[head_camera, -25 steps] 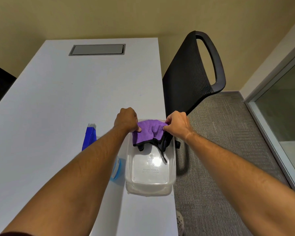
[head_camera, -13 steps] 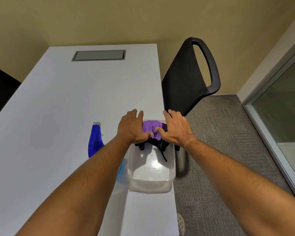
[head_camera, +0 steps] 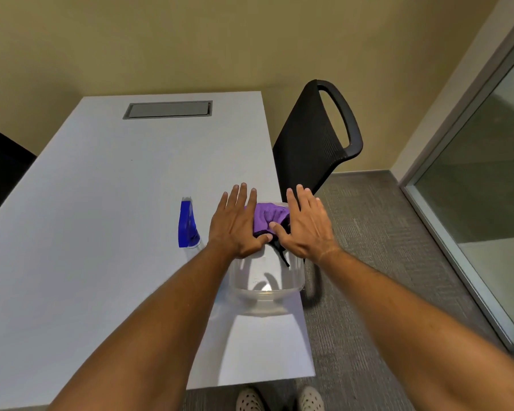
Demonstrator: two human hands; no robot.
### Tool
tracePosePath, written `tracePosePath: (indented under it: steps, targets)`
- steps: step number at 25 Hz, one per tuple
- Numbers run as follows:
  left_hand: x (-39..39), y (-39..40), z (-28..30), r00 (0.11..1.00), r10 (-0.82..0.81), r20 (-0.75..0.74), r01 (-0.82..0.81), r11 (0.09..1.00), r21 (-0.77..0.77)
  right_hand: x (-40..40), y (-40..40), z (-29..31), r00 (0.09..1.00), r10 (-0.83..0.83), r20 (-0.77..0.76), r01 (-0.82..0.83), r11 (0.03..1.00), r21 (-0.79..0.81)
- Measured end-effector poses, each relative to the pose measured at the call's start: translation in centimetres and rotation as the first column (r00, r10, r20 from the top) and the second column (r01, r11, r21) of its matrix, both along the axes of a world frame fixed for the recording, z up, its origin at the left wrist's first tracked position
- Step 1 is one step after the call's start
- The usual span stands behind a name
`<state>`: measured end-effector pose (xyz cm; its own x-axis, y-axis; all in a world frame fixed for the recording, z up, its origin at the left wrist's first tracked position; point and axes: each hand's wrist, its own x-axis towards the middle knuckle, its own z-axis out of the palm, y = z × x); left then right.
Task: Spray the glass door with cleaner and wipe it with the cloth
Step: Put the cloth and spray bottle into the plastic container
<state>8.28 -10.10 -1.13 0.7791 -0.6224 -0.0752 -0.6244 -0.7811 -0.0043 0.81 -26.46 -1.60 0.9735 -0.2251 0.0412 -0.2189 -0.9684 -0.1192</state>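
Note:
A purple cloth (head_camera: pixel 266 216) lies on top of something black in the far end of a clear plastic tub (head_camera: pixel 267 287) at the right edge of the white table (head_camera: pixel 101 203). My left hand (head_camera: pixel 238 225) and my right hand (head_camera: pixel 304 229) hover flat over the tub, fingers spread, one on each side of the cloth. Neither hand grips anything. A blue spray bottle (head_camera: pixel 187 225) lies just left of my left hand. The glass door (head_camera: pixel 487 179) stands at the far right.
A black mesh chair (head_camera: pixel 315 143) stands against the table's right side, just beyond the tub. A grey cable hatch (head_camera: pixel 168 109) is set in the table's far end. Grey carpet (head_camera: pixel 383 232) runs between the chair and the door. My shoes (head_camera: pixel 279 398) show below the table edge.
Both hands pinched the purple cloth a second ago. They have let go of it, opened flat and lifted above the tub. The view has pulled back from the table.

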Motion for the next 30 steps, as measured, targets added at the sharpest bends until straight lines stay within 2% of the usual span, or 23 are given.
tracePosePath:
  steps: [8,11,21,30]
  targets:
    - [-5.1,3.4,-0.7,0.999,-0.038,0.025,0.039,0.999,-0.033,-4.6,2.7,1.4,1.000,-0.005,-0.002,0.005,0.999,-0.036]
    - [-7.9,5.0,-0.5,0.997,-0.038,0.065,0.041,0.998,-0.040,-7.1,4.3,1.6,0.999,0.007,0.044,-0.006,1.000,-0.028]
    - [-17.7,11.5,2.5,0.993,-0.029,0.117,0.024,0.999,0.039,-17.1,10.6,3.3,0.992,0.010,0.123,-0.012,1.000,0.018]
    - [-18.4,16.9,3.2,0.993,-0.007,0.117,0.002,0.999,0.040,-17.6,15.6,4.1,0.987,0.008,0.161,-0.018,0.998,0.060]
